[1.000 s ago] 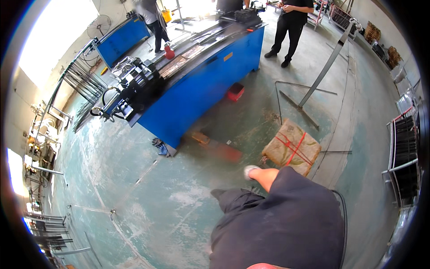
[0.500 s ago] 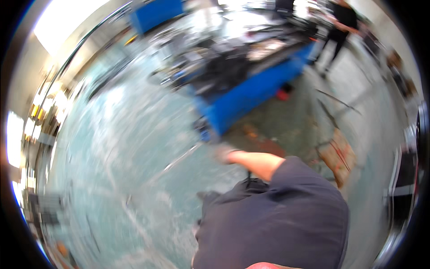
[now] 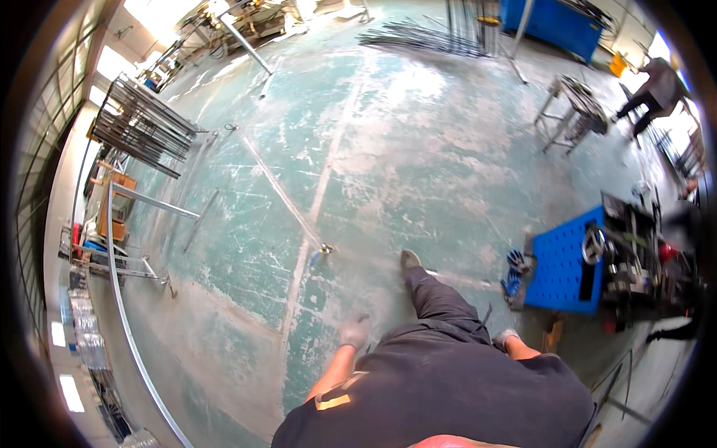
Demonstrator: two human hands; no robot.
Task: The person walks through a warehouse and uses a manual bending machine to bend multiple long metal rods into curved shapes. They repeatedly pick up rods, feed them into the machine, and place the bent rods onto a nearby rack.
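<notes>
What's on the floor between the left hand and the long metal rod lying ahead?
In the head view, only bare, scuffed green floor lies between the left hand and the near end of the long metal rod.

The left hand (image 3: pixel 354 330) hangs at the person's left side and the right hand (image 3: pixel 506 340) at the right, both above the floor (image 3: pixel 388 149). A long rod (image 3: pixel 280 190) lies on the floor ahead and to the left. A rack of bars (image 3: pixel 142 127) is placed far left. A machine (image 3: pixel 597 269) is set to the right, with gloves (image 3: pixel 514 270) lying beside it. A stand (image 3: pixel 571 112) is placed far ahead on the right.
</notes>
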